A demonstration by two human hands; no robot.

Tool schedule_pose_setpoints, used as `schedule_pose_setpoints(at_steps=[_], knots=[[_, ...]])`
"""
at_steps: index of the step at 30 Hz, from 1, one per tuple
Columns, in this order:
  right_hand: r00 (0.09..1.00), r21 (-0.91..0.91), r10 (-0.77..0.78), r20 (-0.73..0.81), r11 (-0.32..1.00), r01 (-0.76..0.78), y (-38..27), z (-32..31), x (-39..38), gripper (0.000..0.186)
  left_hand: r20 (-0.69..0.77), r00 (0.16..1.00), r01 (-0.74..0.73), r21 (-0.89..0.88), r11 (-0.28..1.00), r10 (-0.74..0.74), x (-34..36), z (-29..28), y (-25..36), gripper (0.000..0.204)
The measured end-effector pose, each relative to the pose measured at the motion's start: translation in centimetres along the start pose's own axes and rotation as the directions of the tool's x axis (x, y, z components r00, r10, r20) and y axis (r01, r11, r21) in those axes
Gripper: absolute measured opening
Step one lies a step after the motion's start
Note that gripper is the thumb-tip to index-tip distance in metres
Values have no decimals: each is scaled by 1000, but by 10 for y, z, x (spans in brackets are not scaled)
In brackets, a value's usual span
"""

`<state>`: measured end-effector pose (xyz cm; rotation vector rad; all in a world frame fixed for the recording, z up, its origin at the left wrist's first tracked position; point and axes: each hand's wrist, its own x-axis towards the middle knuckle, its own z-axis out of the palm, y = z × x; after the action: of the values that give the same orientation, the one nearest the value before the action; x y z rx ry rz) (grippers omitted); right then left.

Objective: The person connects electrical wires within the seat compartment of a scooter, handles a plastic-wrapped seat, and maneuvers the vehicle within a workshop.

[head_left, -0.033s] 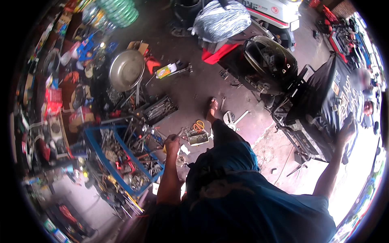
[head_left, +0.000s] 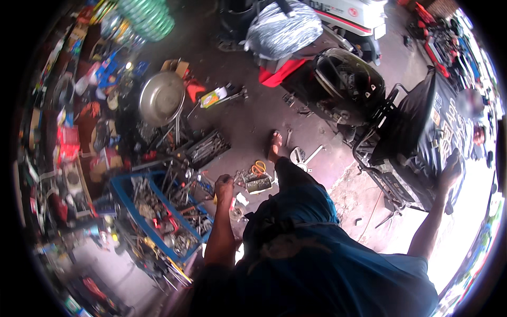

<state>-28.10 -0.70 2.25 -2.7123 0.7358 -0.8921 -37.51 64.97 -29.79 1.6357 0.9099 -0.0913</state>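
My left hand is closed, fingers curled, above the floor beside a blue metal frame. What it holds, if anything, is too small to make out. To its right lies a small tray of metal parts, with orange-handled scissors at its far edge. My right hand reaches out to the right and rests against a large black covered box behind a motorcycle seat. Its fingers look stretched out along the dark cover, though they are partly blurred.
Tools and loose parts fill the blue frame and a dark tool tray. A metal basin stands farther off. My bare foot is beside a wrench. A wrapped bundle and a white scooter stand at the back.
The view has shifted a little, so the surroundings sit slightly farther left. Both hands keep nearly the same place and pose.
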Motion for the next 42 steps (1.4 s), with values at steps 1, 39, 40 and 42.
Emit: schedule_pose_setpoints(at_steps=[1,39,40,42], knots=[[1000,-16,17,0,1000,-17,-7,2,2,59,30,989,-150,130,980,147,37,0,-1,19],[614,425,426,664,461,-779,-406,272,-91,41,570,807,85,141,986,-151,339,187,371,44],[618,437,446,647,448,-780,-405,276,-91,40,586,789,119,149,982,-184,342,193,374,49],[603,425,449,659,439,-792,-399,281,-91,37,583,793,79,192,978,-178,349,205,370,52]])
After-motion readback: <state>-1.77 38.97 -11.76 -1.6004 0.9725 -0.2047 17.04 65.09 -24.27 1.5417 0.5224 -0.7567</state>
